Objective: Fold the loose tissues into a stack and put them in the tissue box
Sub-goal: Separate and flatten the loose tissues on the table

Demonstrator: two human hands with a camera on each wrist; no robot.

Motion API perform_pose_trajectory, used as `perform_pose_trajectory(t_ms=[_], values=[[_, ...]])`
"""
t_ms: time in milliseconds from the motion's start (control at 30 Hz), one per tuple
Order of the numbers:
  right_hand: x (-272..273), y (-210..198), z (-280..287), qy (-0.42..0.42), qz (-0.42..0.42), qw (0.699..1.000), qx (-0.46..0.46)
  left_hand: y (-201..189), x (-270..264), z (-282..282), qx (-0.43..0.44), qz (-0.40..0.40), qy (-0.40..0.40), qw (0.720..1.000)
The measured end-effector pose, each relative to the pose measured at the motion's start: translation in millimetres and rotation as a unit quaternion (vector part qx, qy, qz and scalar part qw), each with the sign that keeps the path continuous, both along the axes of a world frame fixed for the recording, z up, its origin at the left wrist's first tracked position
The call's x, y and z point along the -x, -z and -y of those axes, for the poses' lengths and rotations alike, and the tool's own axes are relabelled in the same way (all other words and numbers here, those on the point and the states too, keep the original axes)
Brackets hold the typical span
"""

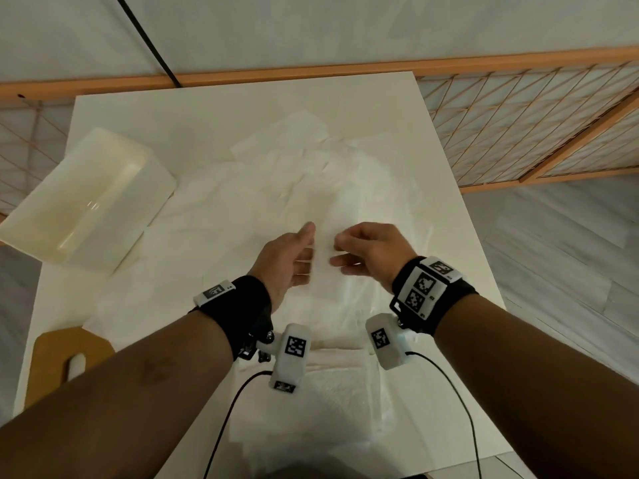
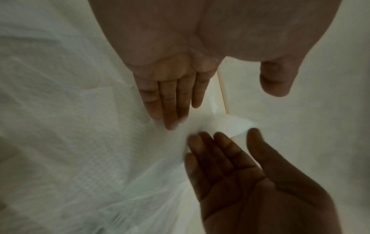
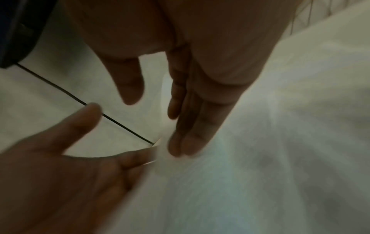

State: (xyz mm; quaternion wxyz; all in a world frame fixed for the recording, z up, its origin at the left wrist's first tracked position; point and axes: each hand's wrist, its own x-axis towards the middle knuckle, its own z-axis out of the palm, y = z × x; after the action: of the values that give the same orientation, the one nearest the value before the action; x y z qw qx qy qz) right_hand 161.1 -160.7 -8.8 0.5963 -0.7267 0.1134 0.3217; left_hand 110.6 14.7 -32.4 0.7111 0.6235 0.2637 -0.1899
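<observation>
White bench (image 1: pixel 408 108) under loose tissues (image 1: pixel 311 160) — my left hand (image 1: pixel 287 261) and right hand (image 1: pixel 370 250) hover, fingers relaxed, empty; box (image 1: pixel 86 198) at ten o'clock.

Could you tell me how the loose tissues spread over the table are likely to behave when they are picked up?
The tissues look thin and creased, so they will probably droop and crumple. Overlapping sheets may lift or slide together when the left hand pushes.
</observation>
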Motion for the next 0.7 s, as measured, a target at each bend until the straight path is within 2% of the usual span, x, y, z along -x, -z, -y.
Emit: perform_pose_trajectory(t_ms=[33, 100, 167, 233, 333, 567, 633, 700], values=[[2, 1, -6, 0.007, -0.024, 0.999, -0.037, 0, -2, -1, 0.009, -0.015, -0.012, 1.0], [3, 6, -11, 0.026, -0.025, 0.999, -0.04, 5, -6, -4, -0.006, -0.036, -0.024, 0.999], [0, 17, -10, 0.037, 0.014, 0.998, 0.055, 8, -6, -8, -0.083, -0.028, -0.028, 0.996], [-3, 29, -6, 0.028, 0.05, 0.984, 0.169, 14, -5, -11, -0.169, -0.014, -0.006, 0.985], [-5, 33, -8, 0.009, 0.059, 0.971, 0.231, 19, -4, -12, -0.229, 0.004, 0.026, 0.973], [-6, 35, -24, -0.012, 0.031, 0.975, 0.218, 23, -6, -11, -0.271, 0.017, 0.042, 0.961], [-4, 33, -25, -0.001, 0.024, 0.986, 0.165, 22, -7, -12, -0.301, 0.02, 0.032, 0.953], [-1, 30, -25, 0.028, -0.014, 0.998, 0.056, 17, -8, -13, -0.282, 0.015, 0.013, 0.959]])
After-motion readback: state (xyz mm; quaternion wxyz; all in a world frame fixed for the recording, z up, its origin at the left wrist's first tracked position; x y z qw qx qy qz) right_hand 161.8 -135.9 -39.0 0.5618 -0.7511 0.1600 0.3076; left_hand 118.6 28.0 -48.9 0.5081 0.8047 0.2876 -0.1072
